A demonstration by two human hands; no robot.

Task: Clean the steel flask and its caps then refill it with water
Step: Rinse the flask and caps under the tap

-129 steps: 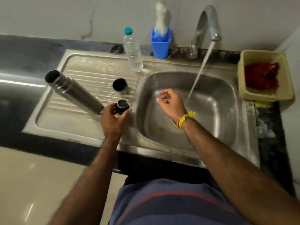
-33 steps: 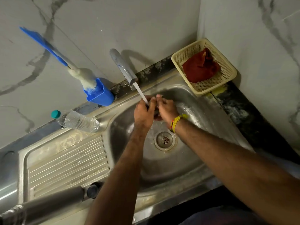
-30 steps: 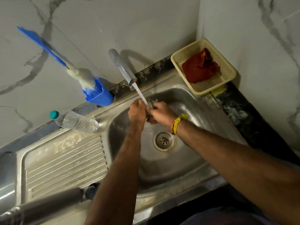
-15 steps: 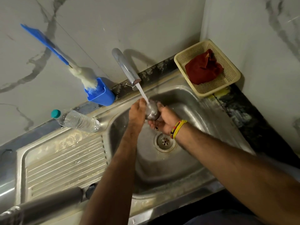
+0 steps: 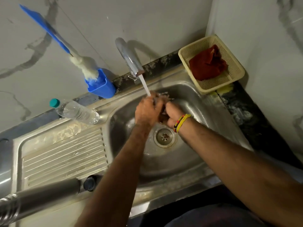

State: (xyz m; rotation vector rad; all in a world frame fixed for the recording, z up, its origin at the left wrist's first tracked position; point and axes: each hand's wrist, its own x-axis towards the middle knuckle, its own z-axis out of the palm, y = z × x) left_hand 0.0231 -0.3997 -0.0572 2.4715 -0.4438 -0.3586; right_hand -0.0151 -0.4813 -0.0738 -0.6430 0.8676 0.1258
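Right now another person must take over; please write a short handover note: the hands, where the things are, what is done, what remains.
Left hand and right hand: together under the tap stream, rubbing a small cap that they mostly hide.
Steel flask: lying on the drainboard, open.
Black cap: standing beside the flask.
Sink: water running.
Done: flask opened, one cap under rinse.
Left: finish this cap, wash the black cap and flask, refill, close.

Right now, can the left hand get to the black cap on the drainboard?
Probably yes, once freed. The left hand is busy under the tap with the right hand. The black cap sits uncovered beside the flask, just left of that forearm.
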